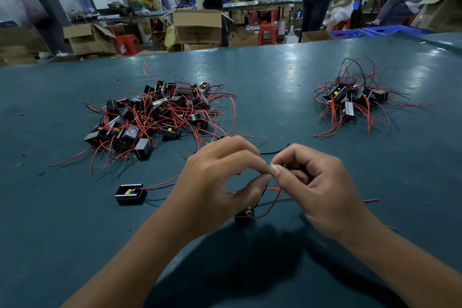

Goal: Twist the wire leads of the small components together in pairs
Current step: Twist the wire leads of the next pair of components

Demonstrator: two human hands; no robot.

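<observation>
Left hand and right hand meet over the bench, each grip pinching wire leads of a small black component

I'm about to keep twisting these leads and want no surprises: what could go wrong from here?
The bare tips pinched between left hand and right hand are tiny; they could slip apart. The small black box dangling beneath may tug the wires. The long red wire looping under the hands could snag.
</observation>
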